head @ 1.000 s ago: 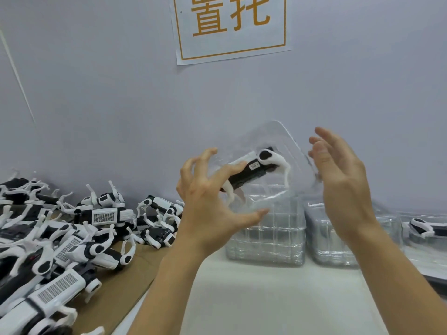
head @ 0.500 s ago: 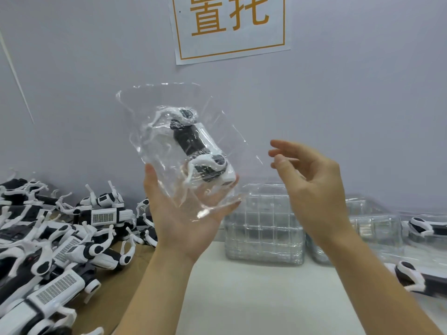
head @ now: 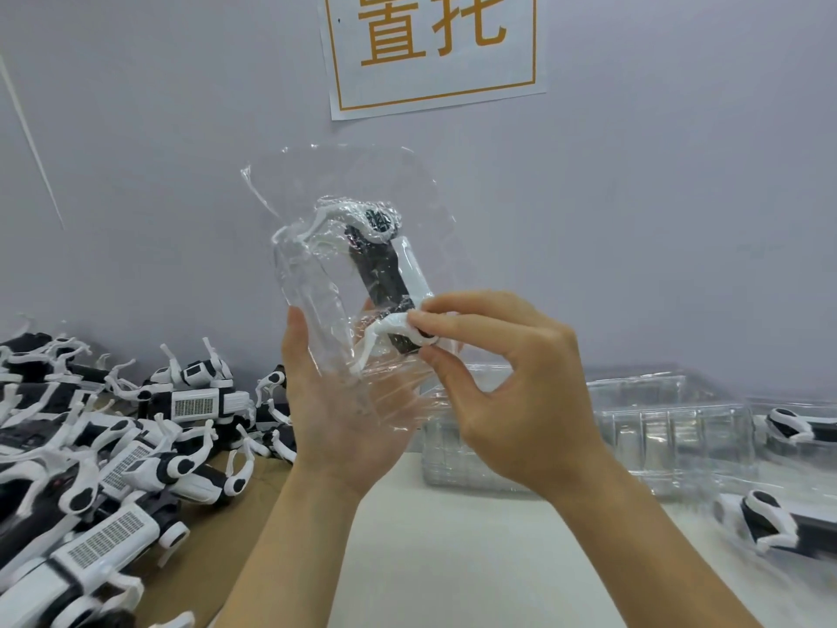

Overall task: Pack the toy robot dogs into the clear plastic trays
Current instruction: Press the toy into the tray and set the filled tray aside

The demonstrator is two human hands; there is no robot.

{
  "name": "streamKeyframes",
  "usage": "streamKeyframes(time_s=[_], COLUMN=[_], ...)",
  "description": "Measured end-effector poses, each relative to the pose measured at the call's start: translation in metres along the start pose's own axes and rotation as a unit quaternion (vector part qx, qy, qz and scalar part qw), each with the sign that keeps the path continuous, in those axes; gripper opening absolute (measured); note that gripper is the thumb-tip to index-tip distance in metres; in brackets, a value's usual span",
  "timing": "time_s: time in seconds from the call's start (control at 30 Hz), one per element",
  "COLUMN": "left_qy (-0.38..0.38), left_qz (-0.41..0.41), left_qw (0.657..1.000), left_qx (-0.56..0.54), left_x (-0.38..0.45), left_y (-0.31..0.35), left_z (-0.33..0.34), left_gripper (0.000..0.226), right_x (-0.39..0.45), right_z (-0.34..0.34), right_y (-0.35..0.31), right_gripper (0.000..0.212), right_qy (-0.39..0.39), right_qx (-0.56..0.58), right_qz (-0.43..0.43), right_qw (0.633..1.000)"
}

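Note:
A clear plastic tray (head: 312, 247) stands upright in the air before the wall, with a black and white toy robot dog (head: 385, 269) lying in it. My left hand (head: 335, 419) supports the tray from below and behind, palm up, fingers around its lower part. My right hand (head: 507, 378) pinches the dog's lower white leg joint between thumb and fingers at the tray's right side. The tray's bottom edge is hidden by my hands.
A heap of loose robot dogs (head: 113, 446) covers the cardboard at the left. A stack of clear trays (head: 670, 428) stands at the back of the white table (head: 453, 559). Packed dogs in trays (head: 770, 523) lie at the right edge. A paper sign (head: 435, 47) hangs on the wall.
My right hand has moved left from open air onto the dog and now pinches its lower leg. The tray has stayed upright in my left hand.

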State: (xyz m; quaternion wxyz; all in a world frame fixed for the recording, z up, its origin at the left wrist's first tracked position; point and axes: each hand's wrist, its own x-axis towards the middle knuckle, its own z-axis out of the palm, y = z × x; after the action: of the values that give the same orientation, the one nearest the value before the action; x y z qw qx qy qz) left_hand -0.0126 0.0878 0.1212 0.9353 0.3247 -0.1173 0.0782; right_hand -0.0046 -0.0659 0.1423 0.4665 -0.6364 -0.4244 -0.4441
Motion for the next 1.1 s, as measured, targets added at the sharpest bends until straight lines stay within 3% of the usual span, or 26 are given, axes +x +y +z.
streamKeyframes(time_s=[0.1,0.23,0.33,0.5,0.87,0.97,1.03,1.1], left_qy=[-0.006,-0.042,-0.019,0.057,0.057,-0.008,-0.082,-0.098], left_qz=[-0.007,-0.005,-0.007,0.001,-0.034,-0.048,-0.062,-0.060], left_qw=[1.000,0.999,0.999,0.998,0.997,0.997,0.992,0.988], left_qx=[0.004,0.019,0.028,-0.001,0.041,0.056,0.077,0.100], left_x=[0.000,0.000,-0.002,0.000,0.008,0.006,0.003,0.001], left_y=[-0.001,0.002,0.001,0.001,-0.002,-0.005,-0.006,-0.007], left_z=[0.001,0.001,0.003,0.008,0.002,-0.001,-0.001,-0.001], left_gripper=[0.096,0.088,0.086,0.102,0.098,0.102,0.098,0.092], right_x=[0.001,0.001,0.001,0.000,0.004,0.007,0.008,0.010], right_z=[-0.002,-0.003,-0.005,-0.006,-0.015,-0.020,-0.023,-0.024], right_y=[0.002,0.002,0.003,0.006,0.007,0.007,0.007,0.006], right_gripper=[0.026,0.025,0.024,0.020,0.018,0.012,0.011,0.014], right_qy=[0.003,-0.005,-0.017,-0.018,-0.055,-0.056,-0.014,0.041], right_qx=[-0.009,-0.004,0.003,0.008,-0.010,-0.004,-0.003,0.013], right_qz=[-0.020,-0.027,-0.022,-0.022,-0.005,0.013,0.019,0.032], right_qw=[1.000,1.000,1.000,1.000,0.998,0.998,1.000,0.999])
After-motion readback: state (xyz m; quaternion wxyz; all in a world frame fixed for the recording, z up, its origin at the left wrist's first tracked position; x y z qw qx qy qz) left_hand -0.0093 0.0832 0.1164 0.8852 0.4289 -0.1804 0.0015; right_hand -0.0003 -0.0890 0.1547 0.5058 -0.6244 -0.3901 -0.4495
